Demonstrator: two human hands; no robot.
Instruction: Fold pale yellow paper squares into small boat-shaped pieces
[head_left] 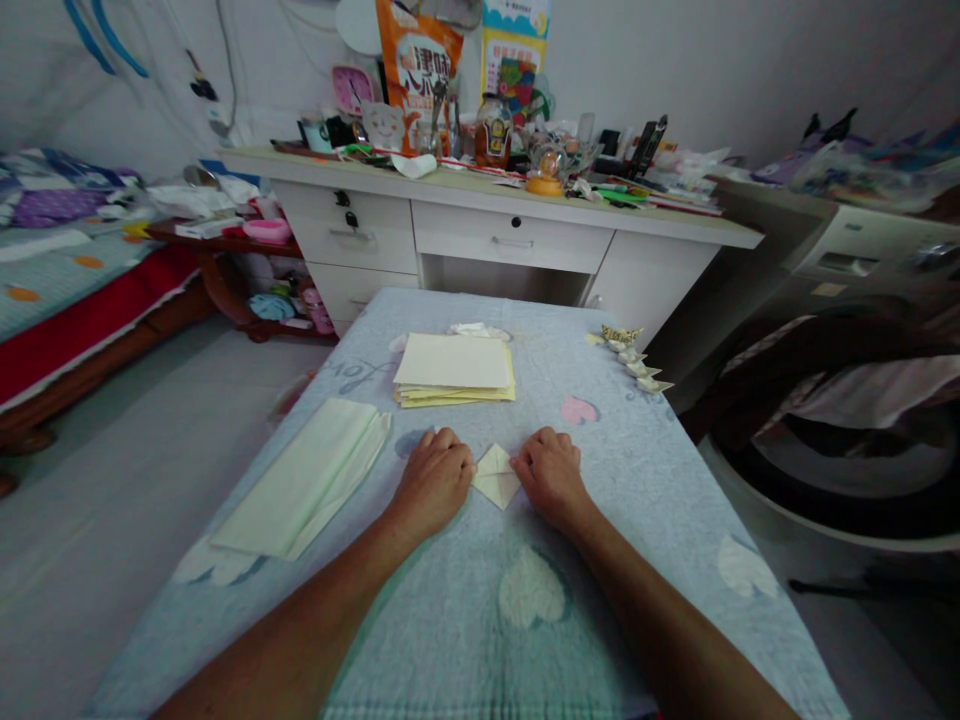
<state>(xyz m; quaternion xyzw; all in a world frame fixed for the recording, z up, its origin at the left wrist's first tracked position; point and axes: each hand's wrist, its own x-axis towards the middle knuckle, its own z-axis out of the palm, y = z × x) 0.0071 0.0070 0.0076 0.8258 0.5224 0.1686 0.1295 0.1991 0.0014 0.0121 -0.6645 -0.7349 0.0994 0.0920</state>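
Note:
A small folded piece of cream paper (496, 488) lies diamond-wise on the cloth-covered table, a crease running across its middle. My left hand (439, 470) is closed, pinching the paper's left corner. On the opposite corner my right hand (551, 468) is closed in the same way, knuckles up. Just beyond the hands sits a stack of cream and yellow paper sheets (454, 362). To the left lies a larger folded bundle of pale paper (304, 480). Several small folded paper boats (637, 368) stand in a row near the table's right edge.
The blue-grey tablecloth (450, 640) has heart patterns. Behind the table, a white desk (480, 225) carries a jar (493, 132), an orange bag (416, 75) and much clutter. A washing machine (847, 270) stands at right; a bed (90, 290) at left.

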